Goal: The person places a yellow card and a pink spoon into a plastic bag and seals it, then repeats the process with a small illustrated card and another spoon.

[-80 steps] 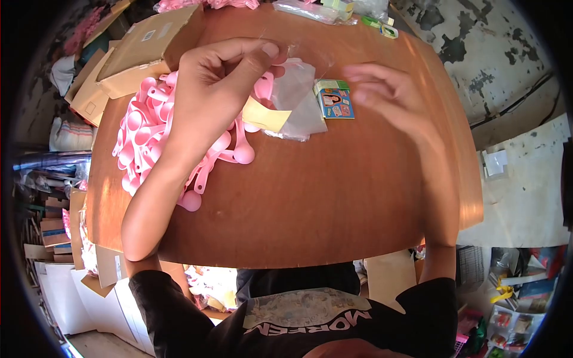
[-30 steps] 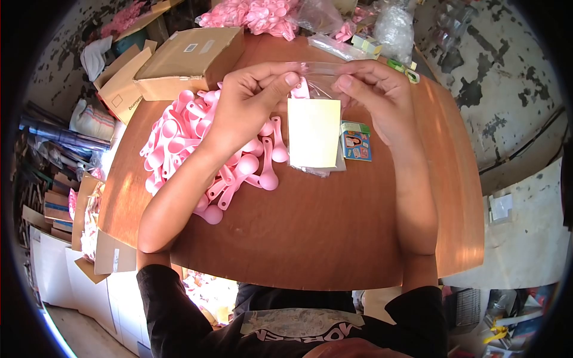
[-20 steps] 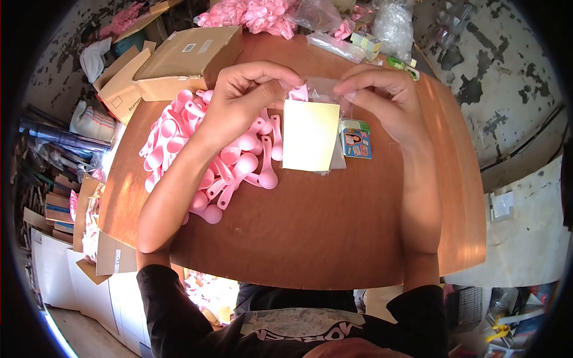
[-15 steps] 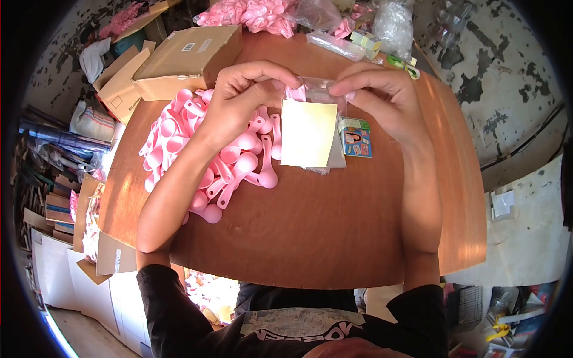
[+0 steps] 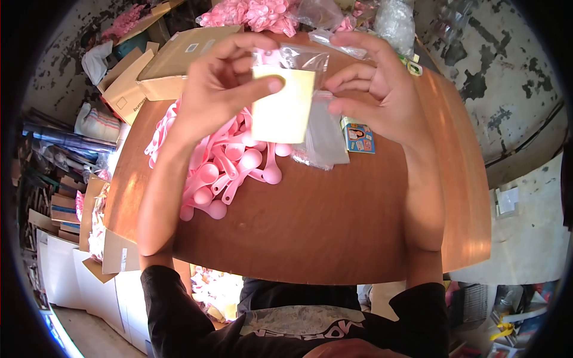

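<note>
While the pile of pink spoons (image 5: 221,161) lies spread over the left part of the round tabletop (image 5: 334,221), I have both hands raised above it with a small clear bag (image 5: 301,59) between them. My left hand (image 5: 218,89) pinches the bag, thumb pressed across the yellow card (image 5: 282,104) inside it; something pink shows at the bag's top, but I cannot tell whether it is a spoon already inside. My right hand (image 5: 376,89) is closed lightly on the bag's right edge, index finger stretched along the top. A stack of empty clear bags (image 5: 325,140) lies flat just below my right hand, and a small blue printed box (image 5: 358,137) sits on the wood beside it. Cardboard boxes (image 5: 173,59) stand at the far left edge, with more pink spoons and plastic packets heaped beyond.

I judge this to be the packing step: one bag with its card is held up, its mouth being worked between the fingers. The next move, as I read it, calls for a steady pinch on both sides of the opening, keeping the card flat and the thin film from folding over itself.
</note>
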Motion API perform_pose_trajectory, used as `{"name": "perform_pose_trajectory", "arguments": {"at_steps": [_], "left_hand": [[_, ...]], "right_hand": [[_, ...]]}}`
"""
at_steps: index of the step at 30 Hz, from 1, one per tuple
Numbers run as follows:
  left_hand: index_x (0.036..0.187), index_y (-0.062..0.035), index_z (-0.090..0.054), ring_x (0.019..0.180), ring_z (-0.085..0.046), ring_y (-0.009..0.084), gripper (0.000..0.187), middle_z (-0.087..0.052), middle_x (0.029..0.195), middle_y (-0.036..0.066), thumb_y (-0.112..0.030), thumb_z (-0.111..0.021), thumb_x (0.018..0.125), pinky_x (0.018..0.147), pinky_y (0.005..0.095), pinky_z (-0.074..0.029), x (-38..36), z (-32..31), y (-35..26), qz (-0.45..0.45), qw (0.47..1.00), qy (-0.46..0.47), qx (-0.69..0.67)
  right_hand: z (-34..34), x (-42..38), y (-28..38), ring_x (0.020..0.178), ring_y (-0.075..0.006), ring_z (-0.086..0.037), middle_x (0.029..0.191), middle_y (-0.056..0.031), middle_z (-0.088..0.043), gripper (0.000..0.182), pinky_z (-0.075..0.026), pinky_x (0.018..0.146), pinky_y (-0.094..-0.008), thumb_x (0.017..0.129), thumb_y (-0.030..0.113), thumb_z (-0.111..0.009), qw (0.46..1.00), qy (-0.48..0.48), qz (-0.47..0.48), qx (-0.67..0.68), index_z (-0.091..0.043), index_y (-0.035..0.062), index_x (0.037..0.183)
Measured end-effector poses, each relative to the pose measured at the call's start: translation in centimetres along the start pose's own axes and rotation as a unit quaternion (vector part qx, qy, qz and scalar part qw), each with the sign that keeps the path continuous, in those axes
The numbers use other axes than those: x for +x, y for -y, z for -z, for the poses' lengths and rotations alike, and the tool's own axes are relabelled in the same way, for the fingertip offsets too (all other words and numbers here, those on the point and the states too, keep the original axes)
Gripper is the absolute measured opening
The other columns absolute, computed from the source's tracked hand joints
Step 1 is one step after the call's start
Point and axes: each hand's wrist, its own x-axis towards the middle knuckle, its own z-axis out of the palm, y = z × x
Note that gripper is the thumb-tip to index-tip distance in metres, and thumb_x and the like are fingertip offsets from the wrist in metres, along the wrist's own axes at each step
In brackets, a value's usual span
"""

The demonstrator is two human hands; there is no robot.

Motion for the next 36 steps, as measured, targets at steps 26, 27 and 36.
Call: {"name": "perform_pose_trajectory", "arguments": {"at_steps": [26,27,36], "left_hand": [[0.116,-0.0087,-0.06,0.094,-0.064,0.0327,0.03,-0.067,0.102,0.013,-0.024,-0.059,0.091,0.081,0.0427,-0.051,-26.5,-5.8,-5.2,0.492,0.713,0.437,0.244],[0.115,-0.0092,-0.06,0.09,-0.064,0.0326,0.028,-0.068,0.099,0.012,-0.025,-0.057,0.092,0.08,0.0417,-0.051,-24.1,-6.0,-6.1,0.45,0.724,0.486,0.195],[0.1,-0.0031,-0.064,0.066,-0.064,0.0142,0.023,-0.064,0.081,0.004,-0.024,-0.055,0.095,0.062,0.0294,-0.052,-2.1,-4.7,-4.7,0.246,0.852,0.391,0.248]], "right_hand": [[2.7,-0.8,-7.8,0.07,-0.013,-0.063,0.075,-0.0106,-0.067,0.018,-0.05,0.064,-0.0284,0.078,0.009,-0.072,0.917,0.19,-0.189,-0.296,-0.067,-0.0041,0.09],[2.6,-1.0,-8.8,0.07,-0.0158,-0.064,0.077,-0.012,-0.068,0.021,-0.05,0.064,-0.0304,0.075,0.01,-0.073,0.901,0.215,-0.19,-0.326,-0.068,-0.004,0.09],[2.7,-1.9,-12.4,0.065,-0.0257,-0.066,0.072,-0.0154,-0.068,0.016,-0.051,0.062,-0.0349,0.068,0.009,-0.072,0.899,0.195,-0.127,-0.371,-0.069,-0.0019,0.079]]}}
